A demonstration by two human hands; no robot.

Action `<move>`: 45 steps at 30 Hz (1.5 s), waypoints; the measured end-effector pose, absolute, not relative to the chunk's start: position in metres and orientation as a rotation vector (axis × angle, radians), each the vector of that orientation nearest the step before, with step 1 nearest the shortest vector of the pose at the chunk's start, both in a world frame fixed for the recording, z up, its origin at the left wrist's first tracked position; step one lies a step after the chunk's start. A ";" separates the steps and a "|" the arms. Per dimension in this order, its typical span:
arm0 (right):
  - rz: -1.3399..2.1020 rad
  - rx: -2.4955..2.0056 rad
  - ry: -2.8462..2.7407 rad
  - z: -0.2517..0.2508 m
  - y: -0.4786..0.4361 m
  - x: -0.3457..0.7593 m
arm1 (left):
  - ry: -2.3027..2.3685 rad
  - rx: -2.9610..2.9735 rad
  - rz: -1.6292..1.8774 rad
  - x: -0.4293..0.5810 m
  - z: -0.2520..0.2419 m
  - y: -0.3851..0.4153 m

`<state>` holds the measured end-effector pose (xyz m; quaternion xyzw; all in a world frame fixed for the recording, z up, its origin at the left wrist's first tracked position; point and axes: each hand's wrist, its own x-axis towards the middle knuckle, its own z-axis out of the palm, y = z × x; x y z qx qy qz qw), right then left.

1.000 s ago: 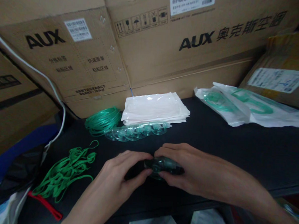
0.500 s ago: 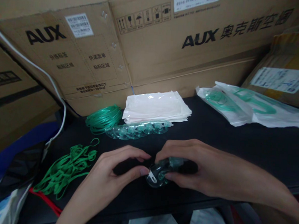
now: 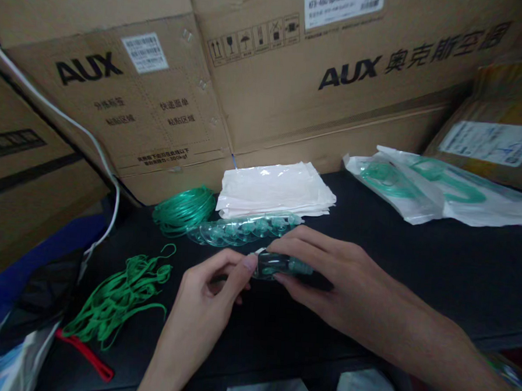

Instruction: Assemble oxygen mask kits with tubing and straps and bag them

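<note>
My left hand (image 3: 207,289) pinches the left end of a clear mask-like piece (image 3: 279,265) between thumb and fingers. My right hand (image 3: 327,266) grips its right part, thumb near, fingers far. The piece is above the near-middle of the tabletop (image 3: 415,256); this two-ended hold probably steadies it while the left thumb works the edge.

Beyond it, similar clear masks (image 3: 242,226) lie overlapped in a row, presumably for easy picking. Coiled green tubing (image 3: 184,211) sits at their left end; green straps (image 3: 124,293) lie loose, nearer left. White packets (image 3: 274,190) are stacked behind the row.

Markings: the large carton (image 3: 265,108) at the far side reads "AUX" twice, once with "奥克斯空调", plus "300kgf". Fine print on its white labels is not reliably legible.
</note>
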<state>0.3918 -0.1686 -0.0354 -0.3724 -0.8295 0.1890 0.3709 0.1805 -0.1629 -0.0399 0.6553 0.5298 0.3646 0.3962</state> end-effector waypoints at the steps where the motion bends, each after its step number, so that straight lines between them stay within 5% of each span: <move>1: 0.455 -0.960 -2.134 -0.037 -0.168 0.390 | 1.337 1.638 0.935 0.182 -0.042 -0.163; 11: 0.543 -0.918 -1.951 -0.033 -0.168 0.385 | 1.082 1.399 1.109 0.184 -0.052 -0.165; 22: 1.327 -0.907 -1.557 -0.030 -0.163 0.386 | 0.921 1.535 1.219 0.180 -0.049 -0.161; 45: 1.446 -0.862 -1.397 -0.026 -0.162 0.391 | 0.965 1.574 1.269 0.184 -0.037 -0.168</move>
